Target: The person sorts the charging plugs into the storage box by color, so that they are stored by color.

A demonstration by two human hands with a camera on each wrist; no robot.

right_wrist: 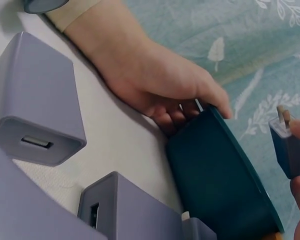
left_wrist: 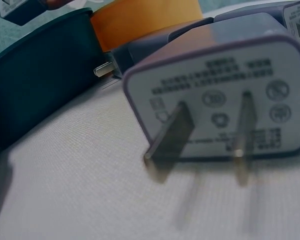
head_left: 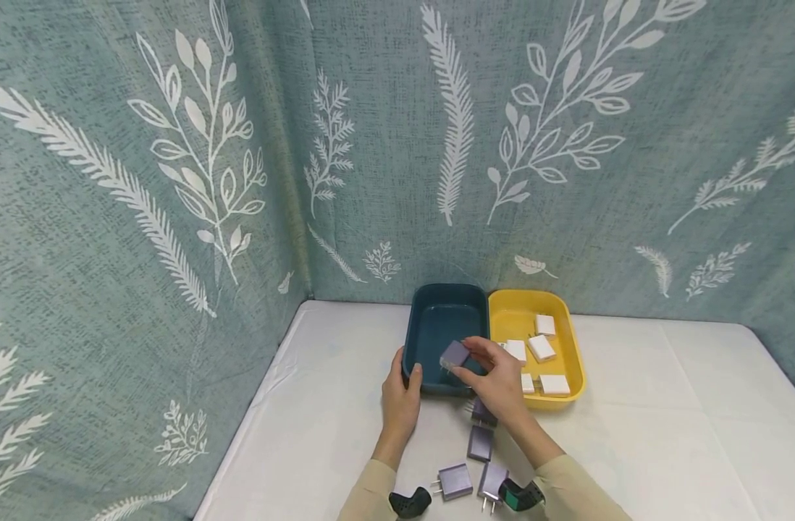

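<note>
My right hand (head_left: 499, 378) pinches a purple USB wall charger (head_left: 454, 355) between thumb and fingers, over the dark teal tray (head_left: 446, 318). In the right wrist view that charger (right_wrist: 288, 147) has its metal prongs tipped upward. At the tray's near left corner my left hand (head_left: 401, 399) grips the wall, thumb over the rim and fingers along the outside, as the right wrist view also shows of the left hand (right_wrist: 162, 75). Nearer me on the white cloth lie several more purple chargers, one of them (head_left: 455, 482) below the left hand, another (left_wrist: 215, 100) close in the left wrist view.
A yellow tray (head_left: 575, 354) stands against the teal tray's right side, with several white chargers (head_left: 541, 348) inside. Behind both hangs a green leaf-patterned curtain (head_left: 384, 145). White cloth (head_left: 671, 420) covers the table.
</note>
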